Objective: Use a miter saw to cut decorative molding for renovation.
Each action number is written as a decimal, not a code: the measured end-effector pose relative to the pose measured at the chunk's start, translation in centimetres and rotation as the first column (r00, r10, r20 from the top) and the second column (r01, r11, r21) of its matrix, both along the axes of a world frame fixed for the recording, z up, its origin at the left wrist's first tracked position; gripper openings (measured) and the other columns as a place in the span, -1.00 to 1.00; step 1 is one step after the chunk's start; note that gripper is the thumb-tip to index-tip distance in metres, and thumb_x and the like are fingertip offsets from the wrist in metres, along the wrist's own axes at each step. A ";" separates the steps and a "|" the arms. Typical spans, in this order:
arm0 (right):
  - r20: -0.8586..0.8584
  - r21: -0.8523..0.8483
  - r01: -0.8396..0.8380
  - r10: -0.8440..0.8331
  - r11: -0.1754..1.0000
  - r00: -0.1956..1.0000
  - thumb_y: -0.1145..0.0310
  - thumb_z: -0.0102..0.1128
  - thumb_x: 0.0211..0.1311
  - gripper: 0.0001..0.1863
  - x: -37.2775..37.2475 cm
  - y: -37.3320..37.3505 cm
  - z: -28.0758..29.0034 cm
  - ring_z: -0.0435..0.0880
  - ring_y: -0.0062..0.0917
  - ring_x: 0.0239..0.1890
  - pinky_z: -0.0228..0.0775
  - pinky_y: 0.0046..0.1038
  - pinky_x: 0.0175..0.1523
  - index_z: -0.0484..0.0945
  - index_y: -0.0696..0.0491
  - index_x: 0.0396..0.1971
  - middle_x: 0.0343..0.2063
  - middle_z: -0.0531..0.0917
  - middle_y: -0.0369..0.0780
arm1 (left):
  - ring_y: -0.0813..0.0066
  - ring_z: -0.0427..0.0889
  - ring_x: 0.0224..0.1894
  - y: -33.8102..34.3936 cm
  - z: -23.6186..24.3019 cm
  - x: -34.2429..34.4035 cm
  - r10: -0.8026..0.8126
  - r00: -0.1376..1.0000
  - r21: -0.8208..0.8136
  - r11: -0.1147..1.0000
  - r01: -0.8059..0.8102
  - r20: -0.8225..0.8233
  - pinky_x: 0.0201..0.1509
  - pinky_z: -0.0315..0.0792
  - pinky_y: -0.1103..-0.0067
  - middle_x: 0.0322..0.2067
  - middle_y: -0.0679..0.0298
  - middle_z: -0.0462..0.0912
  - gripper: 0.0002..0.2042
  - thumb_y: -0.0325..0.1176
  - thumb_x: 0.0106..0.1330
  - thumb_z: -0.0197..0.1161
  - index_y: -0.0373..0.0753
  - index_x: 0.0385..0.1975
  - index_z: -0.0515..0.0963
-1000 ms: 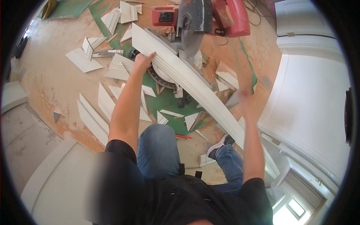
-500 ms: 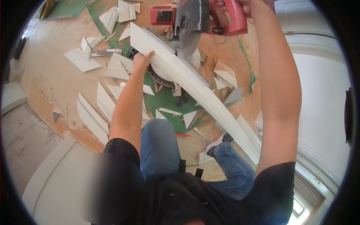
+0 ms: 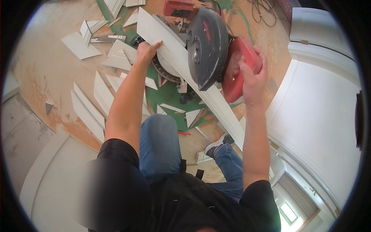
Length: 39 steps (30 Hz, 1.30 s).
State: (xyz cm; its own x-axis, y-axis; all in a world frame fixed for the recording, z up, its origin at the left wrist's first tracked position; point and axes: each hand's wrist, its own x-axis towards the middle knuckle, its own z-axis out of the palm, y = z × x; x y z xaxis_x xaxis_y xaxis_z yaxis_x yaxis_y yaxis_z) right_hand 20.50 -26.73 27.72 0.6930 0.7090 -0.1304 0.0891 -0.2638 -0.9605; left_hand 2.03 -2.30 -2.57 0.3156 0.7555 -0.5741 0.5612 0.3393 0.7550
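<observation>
A long white moulding board (image 3: pixel 216 102) lies slantwise across a miter saw (image 3: pixel 208 48), running from the far left toward my right leg. My left hand (image 3: pixel 147 51) grips its near edge at the far end, thumb on top. The fingers underneath are hidden. My right hand (image 3: pixel 253 79) is wrapped round the red handle (image 3: pixel 236 69) of the saw. The dark blade guard hangs low over the middle of the board and hides the blade. Part of the round saw table (image 3: pixel 164 69) shows beside my left hand.
White moulding offcuts (image 3: pixel 87 50) are strewn over the floor at left. Longer strips (image 3: pixel 88 112) lie nearer my left forearm. Small scraps (image 3: pixel 193 116) rest on a green sheet (image 3: pixel 156 96) under the saw. A white panelled piece (image 3: pixel 317 104) stands along the right, with a cable (image 3: pixel 263 8) beyond.
My right hand has brought the saw head down and nearer, so the guard now covers the board's middle. My left hand keeps its grip on the board.
</observation>
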 end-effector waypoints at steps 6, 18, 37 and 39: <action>0.166 0.079 0.076 -0.088 0.994 0.982 0.49 0.27 0.27 -0.36 -2.2 -1.9 -2.7 0.63 -0.51 0.03 0.55 -0.46 0.12 0.30 0.10 0.35 0.11 0.58 -0.14 | 0.41 0.70 -0.38 0.7 -2.1 0.1 -0.045 0.996 0.024 0.999 0.047 -0.075 -0.27 0.60 0.48 -0.32 0.13 0.76 -0.44 0.01 0.16 0.60 -0.52 -0.26 0.71; 0.158 0.141 0.050 -0.072 0.989 0.985 0.53 0.27 0.27 -0.36 -2.8 -3.2 -4.2 0.62 -0.52 0.00 0.59 -0.47 0.04 0.30 0.07 0.35 0.12 0.55 -0.15 | 0.10 0.79 -0.07 0.8 -2.6 0.1 -0.005 1.000 -0.019 1.000 0.005 -0.024 0.03 0.60 0.34 -0.17 -0.08 0.79 -0.32 0.15 0.05 0.60 -0.51 -0.20 0.73; 0.297 0.113 0.082 -0.112 0.990 0.948 0.49 0.31 0.25 -0.40 -3.6 -5.2 -7.3 0.56 -0.37 0.13 0.43 -0.33 0.27 0.36 0.11 0.29 0.17 0.50 -0.10 | 0.39 0.70 -0.40 0.9 -0.8 0.0 -0.063 0.996 0.048 0.997 0.067 -0.066 -0.29 0.57 0.47 -0.36 0.12 0.74 -0.37 0.09 0.11 0.61 -0.55 -0.32 0.70; 0.291 0.131 0.081 -0.116 0.988 0.950 0.49 0.32 0.25 -0.40 -3.8 -5.6 -8.1 0.55 -0.36 0.15 0.40 -0.32 0.30 0.36 0.11 0.29 0.17 0.49 -0.10 | 0.40 0.68 -0.42 0.9 -1.1 0.1 -0.068 0.991 0.031 0.997 0.072 -0.115 -0.31 0.55 0.45 -0.37 0.11 0.73 -0.35 0.11 0.10 0.61 -0.55 -0.33 0.70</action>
